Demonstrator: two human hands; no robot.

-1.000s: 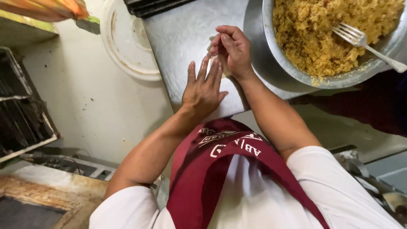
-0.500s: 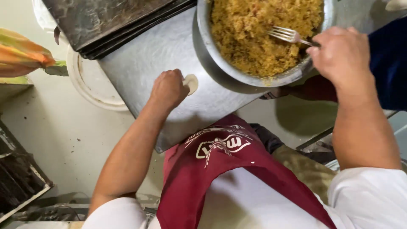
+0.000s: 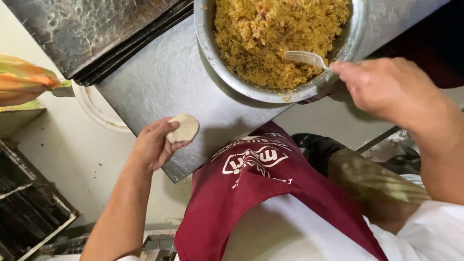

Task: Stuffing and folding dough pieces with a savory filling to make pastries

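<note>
Steel counter: left hand cups dough disc; right hand pinches fork in bowl.

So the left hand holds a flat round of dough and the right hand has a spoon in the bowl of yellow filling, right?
Not quite: the head view shows the right hand holding a fork, not a spoon, in the bowl. The left hand does hold the dough round.

A steel worktop stands over a pale floor, dark metal racks to one side.
</note>
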